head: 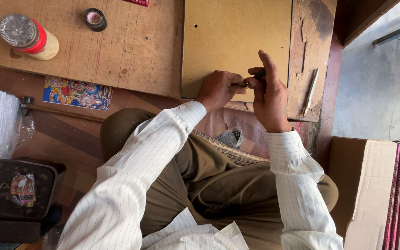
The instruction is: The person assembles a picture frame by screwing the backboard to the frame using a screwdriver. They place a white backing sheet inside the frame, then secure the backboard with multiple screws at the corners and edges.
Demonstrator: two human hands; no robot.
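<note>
Pinching small dark tool (260,73) between both hands | left hand (219,88) grip closed | right hand (270,99) grip closed, over board (237,37)

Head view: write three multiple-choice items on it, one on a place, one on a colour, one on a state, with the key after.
1. Where does the roll of tape lie?
A. On the wooden board, right of the bottle
B. On the person's lap
C. Inside the cardboard box

2. What colour is the band around the lying bottle?
A. Green
B. Red
C. Blue

3. How do the hands stand?
A. Both flat on the board
B. One is out of view
C. Together, pinching a small dark tool

Key:
1 A, since the tape rests on the wooden board to the right of the bottle.
2 B, since a red band circles the bottle below its silvery cap.
3 C, since the left hand and right hand meet on a small dark tool at the edge of the tan panel.
</note>
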